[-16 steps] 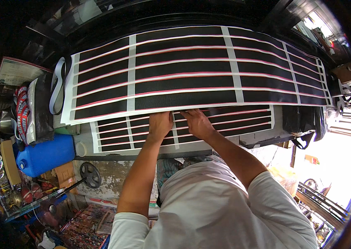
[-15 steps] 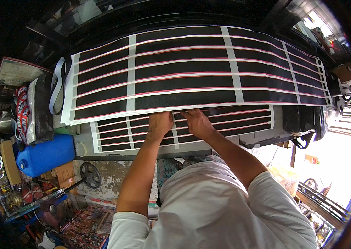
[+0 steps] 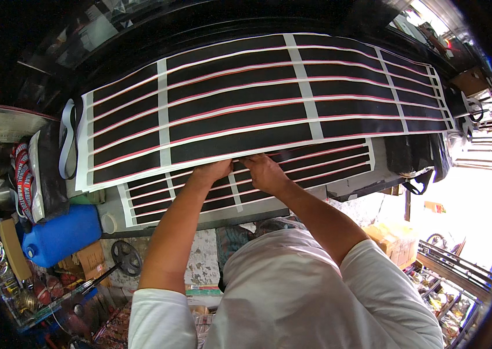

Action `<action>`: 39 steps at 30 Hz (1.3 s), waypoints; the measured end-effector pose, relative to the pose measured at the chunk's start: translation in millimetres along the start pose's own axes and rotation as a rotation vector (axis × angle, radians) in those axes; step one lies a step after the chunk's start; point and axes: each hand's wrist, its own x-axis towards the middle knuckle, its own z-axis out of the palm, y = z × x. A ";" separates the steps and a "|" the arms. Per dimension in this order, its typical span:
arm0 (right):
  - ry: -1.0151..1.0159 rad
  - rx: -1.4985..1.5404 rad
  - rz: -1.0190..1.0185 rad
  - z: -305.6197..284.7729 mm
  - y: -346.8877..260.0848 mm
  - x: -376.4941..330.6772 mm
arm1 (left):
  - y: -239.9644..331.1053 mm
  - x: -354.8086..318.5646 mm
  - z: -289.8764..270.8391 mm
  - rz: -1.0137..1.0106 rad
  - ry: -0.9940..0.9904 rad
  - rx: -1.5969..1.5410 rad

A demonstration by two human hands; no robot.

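Head view: a wide black sheet (image 3: 246, 104) with red-and-white stripes and white cross bands lies spread over a work table (image 3: 350, 185), covering most of the upper half of the picture. A smaller striped sheet (image 3: 199, 195) lies partly under its near edge, toward 6 o'clock from the big sheet's middle.

The left hand (image 3: 211, 171) and the right hand (image 3: 263, 171) sit close together at the near edge of the big sheet, fingertips on or just under that edge where the two sheets overlap. The fingers look curled onto the edge, but whether they pinch it or only press on it I cannot tell.

The big sheet looks thin, light and floppy, judging by how flat it lies and how its far corners follow the table. It would likely sag, crease or stick to itself if lifted at one point, so hold it at the edge with hands spread wider.

At 9 o'clock from the hands are a blue plastic jug (image 3: 63, 232) and a bundle in a clear bag (image 3: 39, 174); a small black wheel (image 3: 125, 256) lies below the table edge.
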 end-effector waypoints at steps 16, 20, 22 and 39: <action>-0.189 -0.129 0.111 -3.8 -14.5 5.3 | -10.8 -30.7 -17.4 -0.271 -0.218 -0.216; -0.167 -0.147 0.125 -3.6 -20.8 -0.5 | -9.5 -84.3 -42.0 -0.437 -0.056 -0.178; -0.129 -0.181 0.107 0.9 -19.0 -2.1 | -17.3 -120.0 -28.5 -0.410 0.180 -0.114; 0.363 -0.525 0.027 28.9 52.5 35.3 | -60.6 -161.7 -12.5 -0.700 -0.091 -0.164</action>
